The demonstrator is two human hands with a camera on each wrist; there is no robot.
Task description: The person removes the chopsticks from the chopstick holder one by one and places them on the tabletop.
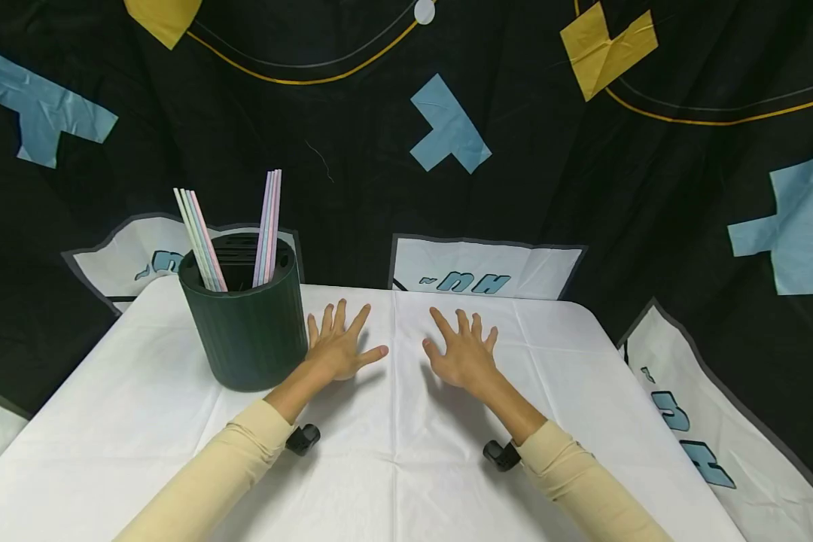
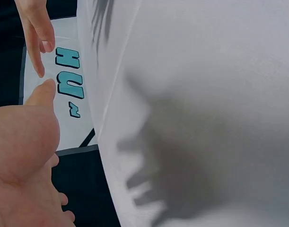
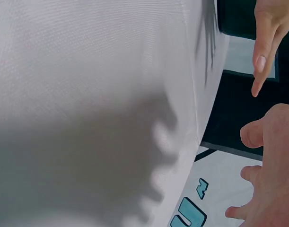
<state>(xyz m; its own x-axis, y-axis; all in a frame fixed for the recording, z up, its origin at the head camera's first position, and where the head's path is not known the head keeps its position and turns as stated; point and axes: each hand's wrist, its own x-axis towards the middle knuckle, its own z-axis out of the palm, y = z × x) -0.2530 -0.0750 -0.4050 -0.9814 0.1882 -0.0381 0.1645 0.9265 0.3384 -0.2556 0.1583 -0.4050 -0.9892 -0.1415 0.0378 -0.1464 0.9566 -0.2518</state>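
Note:
My left hand (image 1: 337,350) is held palm down over the white table, fingers spread and nothing in them. It is just right of a dark green round bin (image 1: 251,331). Two bundles of pale pastel sticks, a left bundle (image 1: 202,241) and a right bundle (image 1: 268,226), stand up out of the bin. My right hand (image 1: 466,355) mirrors the left across the table's middle crease, also spread and holding nothing. Both cast shadows on the cloth. In the left wrist view, the left palm (image 2: 21,146) faces the cloth, with the right hand's fingers (image 2: 38,28) beyond it.
A white cloth (image 1: 393,482) with fold creases covers the table. Behind it hangs a black curtain (image 1: 352,150) with blue and yellow patches. White lettered panels, one at the back (image 1: 488,265) and one at the right (image 1: 691,421), line the table's edges.

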